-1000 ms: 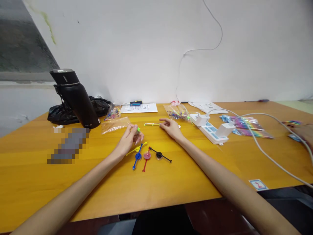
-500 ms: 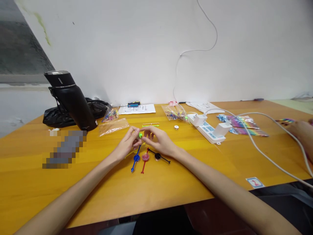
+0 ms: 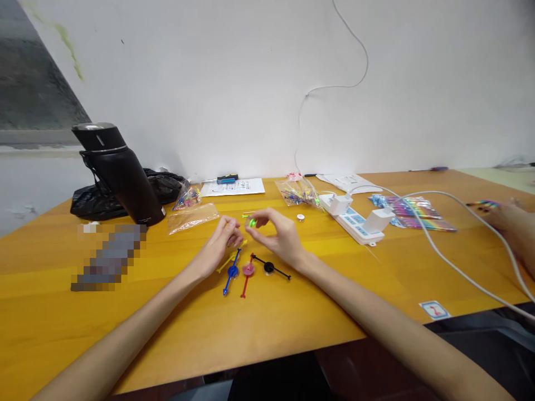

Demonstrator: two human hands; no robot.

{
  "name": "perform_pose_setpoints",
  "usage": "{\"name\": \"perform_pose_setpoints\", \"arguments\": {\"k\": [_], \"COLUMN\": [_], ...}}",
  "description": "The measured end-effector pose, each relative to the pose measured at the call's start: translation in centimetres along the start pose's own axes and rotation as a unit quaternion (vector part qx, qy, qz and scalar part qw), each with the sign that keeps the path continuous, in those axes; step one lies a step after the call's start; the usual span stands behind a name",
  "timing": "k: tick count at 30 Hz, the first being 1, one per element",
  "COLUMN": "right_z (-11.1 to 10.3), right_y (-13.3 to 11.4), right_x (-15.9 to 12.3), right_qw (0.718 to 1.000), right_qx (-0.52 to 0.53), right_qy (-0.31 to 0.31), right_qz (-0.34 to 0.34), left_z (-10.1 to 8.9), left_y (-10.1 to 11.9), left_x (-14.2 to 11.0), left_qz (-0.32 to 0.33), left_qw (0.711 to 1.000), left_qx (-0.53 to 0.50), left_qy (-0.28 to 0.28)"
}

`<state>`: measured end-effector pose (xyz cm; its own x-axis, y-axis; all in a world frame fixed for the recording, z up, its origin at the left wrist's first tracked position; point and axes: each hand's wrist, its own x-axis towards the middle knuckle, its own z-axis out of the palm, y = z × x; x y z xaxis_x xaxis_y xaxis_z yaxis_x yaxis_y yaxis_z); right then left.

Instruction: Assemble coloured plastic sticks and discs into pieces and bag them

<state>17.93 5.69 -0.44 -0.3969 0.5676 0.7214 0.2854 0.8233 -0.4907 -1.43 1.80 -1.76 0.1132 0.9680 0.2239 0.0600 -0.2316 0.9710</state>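
Observation:
My right hand point(image 3: 276, 236) pinches a small bright green piece point(image 3: 252, 223) between thumb and fingertips, just above the wooden table point(image 3: 292, 323). My left hand point(image 3: 219, 248) is curled beside it, fingers drawn together; I cannot make out anything in them. Just in front of both hands lie a blue stick with a disc point(image 3: 232, 272), a red one point(image 3: 248, 271), a black one point(image 3: 270, 267) and a yellow one point(image 3: 229, 259). A thin green stick point(image 3: 247, 214) lies behind the hands.
A black flask point(image 3: 119, 175) and black bag point(image 3: 125, 192) stand at back left. Clear bags of small parts point(image 3: 193, 216) point(image 3: 298, 193), papers point(image 3: 234, 186), a white power strip point(image 3: 355, 217) with cable point(image 3: 451, 262) and colourful packets point(image 3: 413, 214) lie behind. Another person's hand point(image 3: 516, 228) rests at far right.
My right hand came back from the green stick to meet my left hand, took the small green piece and now holds it slightly apart from the left.

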Motion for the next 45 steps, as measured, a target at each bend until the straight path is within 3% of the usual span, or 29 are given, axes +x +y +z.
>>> {"name": "perform_pose_setpoints", "arguments": {"k": [5, 11, 19, 21, 24, 27, 29, 37, 41, 45], "right_z": [-2.0, -3.4, -6.7, -6.7, -6.0, -5.2, -4.9, -5.0, -4.7, -3.2], "right_y": [1.3, 3.3, 6.8, 7.9, 9.1, 9.9, 10.1, 9.9, 7.8, 3.9], "right_x": [0.9, 1.1, 1.2, 0.9, 0.3, -0.4, -0.8, -0.9, 0.0, 0.7], "right_qw": [0.992, 0.983, 0.949, 0.953, 0.959, 0.947, 0.937, 0.921, 0.963, 0.993], "right_qx": [-0.044, -0.103, -0.17, -0.182, -0.223, -0.281, -0.305, -0.349, -0.25, -0.094], "right_qy": [0.111, 0.139, 0.238, 0.202, 0.089, -0.011, -0.045, -0.024, 0.0, -0.049], "right_qz": [0.029, 0.057, 0.115, 0.138, 0.152, 0.152, 0.162, 0.169, 0.106, 0.046], "left_z": [-1.7, -1.7, -1.7, -1.7, -1.7, -1.7, -1.7, -1.6, -1.2, -1.0], "left_y": [-1.8, -1.6, -1.5, -1.3, -1.0, -0.9, -1.0, -0.6, 0.6, 1.0], "left_x": [1.2, 0.7, 0.3, 0.3, 0.2, 0.2, 0.3, 1.0, 0.9, 0.7], "left_qz": [-0.023, -0.002, 0.024, 0.036, 0.049, 0.037, 0.023, 0.002, -0.038, -0.049], "left_qw": [0.993, 0.985, 0.976, 0.969, 0.965, 0.969, 0.974, 0.995, 0.998, 0.992], "left_qx": [0.113, 0.17, 0.209, 0.233, 0.245, 0.229, 0.21, 0.098, -0.027, -0.109], "left_qy": [0.039, -0.019, -0.063, -0.074, -0.082, -0.085, -0.081, 0.01, 0.039, 0.029]}}
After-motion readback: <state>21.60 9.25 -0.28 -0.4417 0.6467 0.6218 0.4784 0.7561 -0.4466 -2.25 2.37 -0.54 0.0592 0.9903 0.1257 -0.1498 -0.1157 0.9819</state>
